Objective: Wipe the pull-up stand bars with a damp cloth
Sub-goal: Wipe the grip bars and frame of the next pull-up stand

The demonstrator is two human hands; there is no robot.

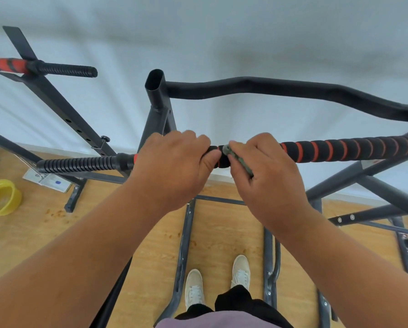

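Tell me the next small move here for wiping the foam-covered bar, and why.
Probably slide the right hand, which presses a greenish cloth on the foam-covered bar, rightward along the red-striped foam. The left hand grips the bar just beside it, blocking travel that way, while the long stretch to the right lies open.

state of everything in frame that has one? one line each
left hand: gripping the padded bar
right hand: wrapped over the bar, pressing the cloth on it
cloth: bunched, mostly hidden under the right hand
padded bar: horizontal, held by both hands
yellow basin: upright on the floor
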